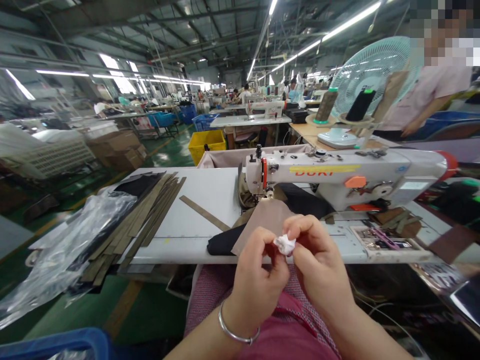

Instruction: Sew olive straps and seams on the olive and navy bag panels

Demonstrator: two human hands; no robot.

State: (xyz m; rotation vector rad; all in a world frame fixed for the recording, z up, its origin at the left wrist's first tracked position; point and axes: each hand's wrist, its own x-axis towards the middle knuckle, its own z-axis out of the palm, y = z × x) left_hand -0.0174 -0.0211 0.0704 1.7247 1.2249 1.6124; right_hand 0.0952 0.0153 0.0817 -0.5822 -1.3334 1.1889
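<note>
My left hand (258, 272), with a silver bangle on its wrist, and my right hand (318, 262) meet over my lap at the table's front edge. Both pinch a small crumpled white wad (285, 244) between their fingertips. Just behind the hands lies a tan fabric piece (268, 217) over black cloth (225, 241), under the needle end of a white sewing machine (337, 175).
A stack of long olive strips (148, 217) and a clear plastic bag (71, 240) lie on the white table (195, 227) at left. A small parts tray (386, 242) sits at right. A person stands at far right beside a fan (375, 70). Yellow crate (206, 142) behind.
</note>
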